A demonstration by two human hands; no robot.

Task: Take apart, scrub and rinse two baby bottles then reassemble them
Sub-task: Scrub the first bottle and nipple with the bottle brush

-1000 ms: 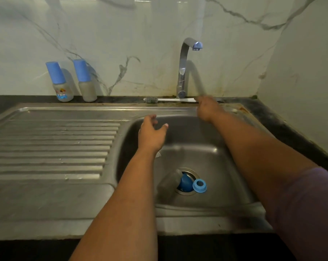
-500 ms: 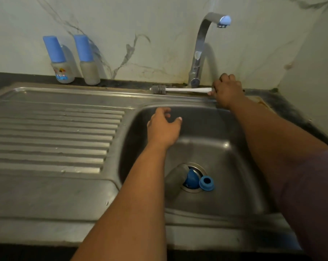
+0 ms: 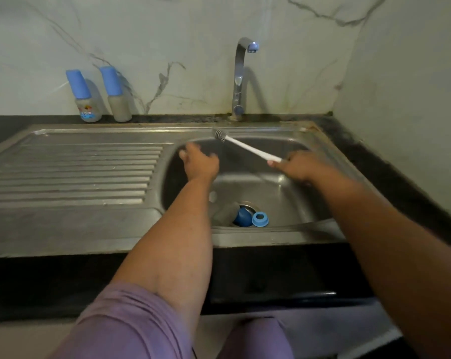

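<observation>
Right hand (image 3: 300, 165) grips the near end of the bottle brush (image 3: 247, 147) by its white handle, above the sink basin (image 3: 284, 193). Brush long axis runs diagonally, from the hand at lower right up to the grey bristle head at upper left; the head points toward the basin's back-left rim. Left hand (image 3: 200, 163) is over the left part of the basin, fingers loosely spread and holding nothing; it is motion-blurred.

At the basin drain lie a clear bottle body (image 3: 225, 215) on its side, a dark blue cap (image 3: 243, 217) touching it, and a light blue collar ring (image 3: 260, 219) just beside the cap, opening upward.

Two capped bottles stand upright on the dark counter against the marble wall, left of the tap (image 3: 241, 76). Left bottle (image 3: 84, 99) carries a printed label with a coloured picture and a blue band; lettering is too small to read. Right bottle (image 3: 117, 97) shows no legible marking.
</observation>
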